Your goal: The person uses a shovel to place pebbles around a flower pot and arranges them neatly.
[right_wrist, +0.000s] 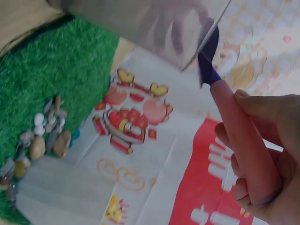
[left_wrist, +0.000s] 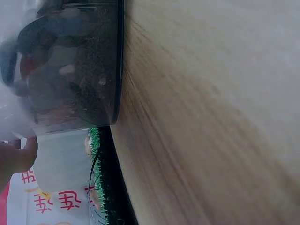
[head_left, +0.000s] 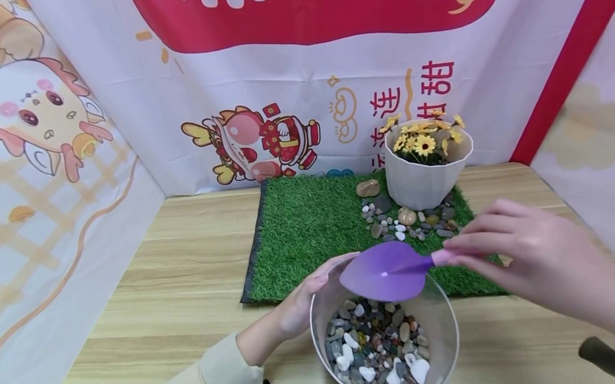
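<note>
My right hand (head_left: 524, 250) grips the pink handle (right_wrist: 246, 140) of a small garden trowel. Its purple blade (head_left: 385, 272) is over the far rim of a clear plastic bucket (head_left: 448, 335), and no stones show on it. Mixed pebbles (head_left: 378, 350), white, grey and brown, cover the bucket's bottom. With my left hand (head_left: 298, 308) I hold the bucket at its far left side, thumb near the rim and fingers curved along the outer wall. Through the left wrist view, the bucket's base (left_wrist: 115, 61) stands on the wooden table.
Behind the bucket lies an artificial grass mat (head_left: 309, 226). A white pot (head_left: 427, 180) of yellow flowers (head_left: 424, 145) stands at its back right, with loose pebbles (head_left: 400, 228) in front and a larger brown stone (head_left: 367, 188) beside it. Printed cloth (head_left: 280, 66) hangs behind the wooden table (head_left: 187, 279).
</note>
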Demonstrator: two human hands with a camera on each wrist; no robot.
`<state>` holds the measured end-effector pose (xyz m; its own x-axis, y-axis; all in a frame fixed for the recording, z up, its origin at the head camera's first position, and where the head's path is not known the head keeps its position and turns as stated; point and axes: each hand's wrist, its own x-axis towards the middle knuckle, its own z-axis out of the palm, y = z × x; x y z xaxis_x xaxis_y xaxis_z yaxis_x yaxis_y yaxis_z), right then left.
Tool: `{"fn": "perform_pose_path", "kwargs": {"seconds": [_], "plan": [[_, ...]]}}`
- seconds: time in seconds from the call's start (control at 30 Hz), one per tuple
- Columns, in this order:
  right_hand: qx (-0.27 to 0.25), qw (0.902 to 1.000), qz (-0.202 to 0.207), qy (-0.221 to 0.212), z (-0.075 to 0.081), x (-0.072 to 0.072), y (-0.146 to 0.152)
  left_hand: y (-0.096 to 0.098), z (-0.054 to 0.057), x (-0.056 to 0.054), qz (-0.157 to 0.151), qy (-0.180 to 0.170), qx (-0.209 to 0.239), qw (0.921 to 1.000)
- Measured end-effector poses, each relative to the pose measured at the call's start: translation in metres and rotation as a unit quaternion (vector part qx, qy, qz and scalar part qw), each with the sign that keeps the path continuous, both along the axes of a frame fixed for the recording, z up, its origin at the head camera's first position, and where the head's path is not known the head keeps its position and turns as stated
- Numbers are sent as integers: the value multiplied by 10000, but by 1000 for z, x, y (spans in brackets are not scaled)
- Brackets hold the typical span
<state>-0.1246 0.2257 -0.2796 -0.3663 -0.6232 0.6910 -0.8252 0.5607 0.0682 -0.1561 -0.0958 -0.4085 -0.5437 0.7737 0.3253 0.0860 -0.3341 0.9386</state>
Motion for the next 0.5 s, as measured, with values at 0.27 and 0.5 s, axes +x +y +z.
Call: {"fn": "perform_pose_path", "kwargs": {"seconds": [0.27,0.5], "plan": [[464,9963,339,635,-8,12,-32,-1,0,-1,172,297,-70,9994],[1390,9859,127,921,-19,17,-48,0,1,0,45,82,-36,10000]]}}
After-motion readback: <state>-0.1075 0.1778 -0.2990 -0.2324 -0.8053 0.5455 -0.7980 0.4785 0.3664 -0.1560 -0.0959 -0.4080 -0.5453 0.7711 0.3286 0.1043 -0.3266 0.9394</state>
